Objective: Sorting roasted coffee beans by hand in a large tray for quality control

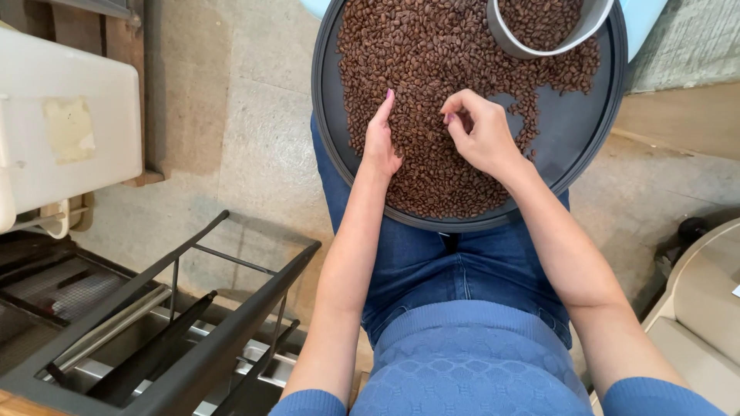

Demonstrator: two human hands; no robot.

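A large round dark grey tray [574, 127] rests on my lap, covered with a layer of brown roasted coffee beans [428, 62]. My left hand [380, 139] lies edge-on among the beans, fingers straight and together, holding nothing. My right hand [478, 131] hovers over the beans with its fingertips pinched together; whether a bean is between them is too small to tell. A grey round bowl [532, 48] with more beans sits on the far right part of the tray.
A black metal frame rack [193, 323] stands on the floor at my left. Behind it is a white box-shaped appliance [69, 115]. A cream-coloured rounded object [705, 300] is at my right. The floor is pale stone tile [262, 115].
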